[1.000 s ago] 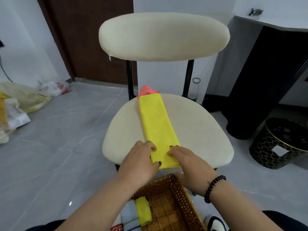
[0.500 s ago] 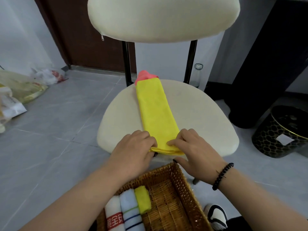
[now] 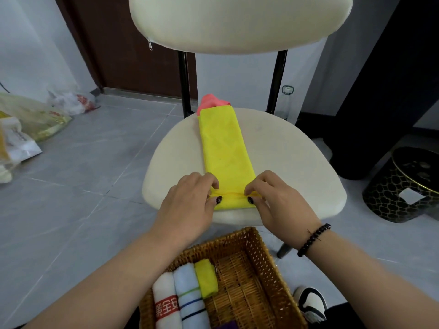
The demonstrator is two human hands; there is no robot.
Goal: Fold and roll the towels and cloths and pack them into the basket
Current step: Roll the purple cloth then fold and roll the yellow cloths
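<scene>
On the cream chair seat [image 3: 285, 162], a long yellow cloth [image 3: 224, 148] lies folded into a narrow strip running from the seat's near edge toward its back, where a pink cloth [image 3: 210, 103] pokes out from under the strip's far end. The near end of the yellow cloth is turned over into the start of a roll at the seat's front edge. The left hand [image 3: 187, 205] pinches the left end of that first turn, fingers curled over the top and thumb pressed against the near face. The right hand [image 3: 273, 200] does the same at the right end, fingers and thumb closed on the fabric.

Just in front of the seat, lower down, sits a woven wicker basket [image 3: 266, 260]. Along its left side three rolled pieces lie side by side: a white towel with a red band [image 3: 166, 302], a pale blue striped towel [image 3: 190, 293], and a small yellow roll [image 3: 206, 277]. A black bead bracelet [image 3: 313, 239] circles the right wrist.
</scene>
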